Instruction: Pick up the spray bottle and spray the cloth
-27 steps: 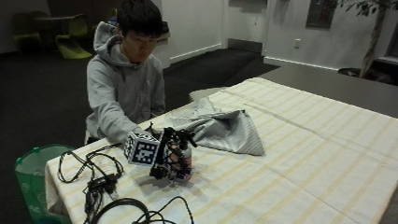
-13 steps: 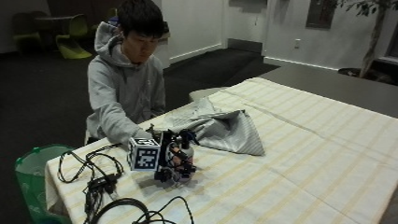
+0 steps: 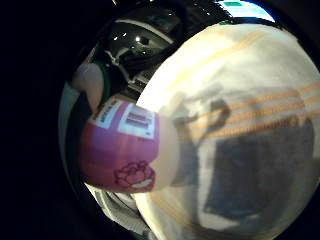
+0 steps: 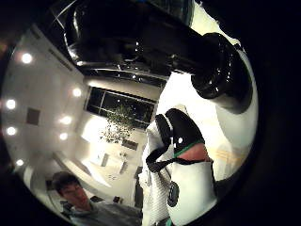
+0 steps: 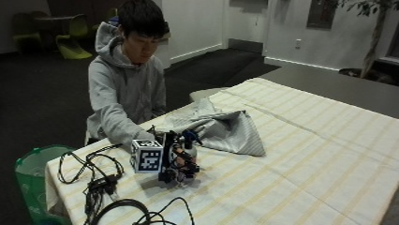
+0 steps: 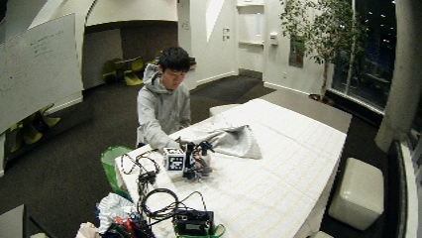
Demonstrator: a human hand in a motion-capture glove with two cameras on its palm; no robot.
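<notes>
- Spray bottle [image 5: 186, 154] stands on the striped tablecloth [image 5: 324, 154], gripped by the gloved right hand [image 5: 176, 161].
- Its pink label [image 3: 122, 155] shows a barcode and rose drawing; wording unreadable.
- Grey cloth [image 5: 224, 131] lies just beyond the hand.

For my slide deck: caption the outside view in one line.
Seated person's gloved right hand holds a spray bottle on the striped tablecloth, beside a crumpled grey cloth.

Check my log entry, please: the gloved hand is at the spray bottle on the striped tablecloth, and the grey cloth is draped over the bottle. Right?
Not quite. The outside view shows the grey cloth lying apart from the spray bottle, heaped on the striped tablecloth beyond it, not draped over it. The rest stands: the gloved hand is at the bottle near the table's edge.
</notes>
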